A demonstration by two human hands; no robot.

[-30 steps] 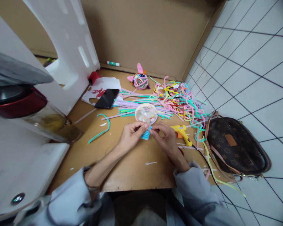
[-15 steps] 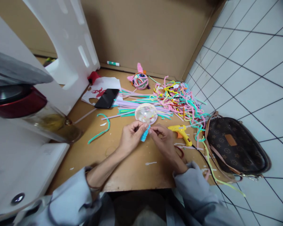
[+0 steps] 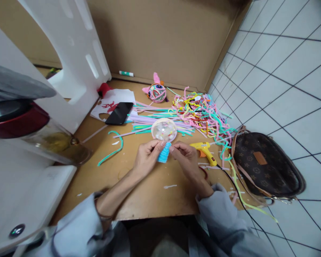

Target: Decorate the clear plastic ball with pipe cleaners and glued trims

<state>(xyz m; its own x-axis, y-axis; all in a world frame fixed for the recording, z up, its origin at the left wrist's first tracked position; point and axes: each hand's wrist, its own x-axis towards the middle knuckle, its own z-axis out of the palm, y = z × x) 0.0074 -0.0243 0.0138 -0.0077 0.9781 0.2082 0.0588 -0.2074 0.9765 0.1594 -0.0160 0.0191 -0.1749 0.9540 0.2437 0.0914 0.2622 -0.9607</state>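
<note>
A small light-blue piece (image 3: 163,153) with ridges, looking like coiled pipe cleaner, is held over the table. My left hand (image 3: 147,156) pinches its upper left side between thumb and fingers. On its right edge, the thumb and fingertips of my right hand (image 3: 186,154) close against it. Just beyond my fingers sits a clear round dome (image 3: 164,129) with a pale pink rim and small coloured bits showing in it. A yellow glue gun (image 3: 206,151) lies right of my right hand, its orange trigger showing.
Straight pipe cleaners (image 3: 144,121) and a tangled heap (image 3: 200,110) lie behind the dome. Further back is a pink-eared ball figure (image 3: 157,92). A phone (image 3: 120,113) rests on white paper. A brown handbag (image 3: 267,164) stands right, a tea bottle (image 3: 56,142) left.
The blue piece has turned so that more of its broad ridged face shows. Both hands keep their hold on it. The whole view has shifted slightly.
</note>
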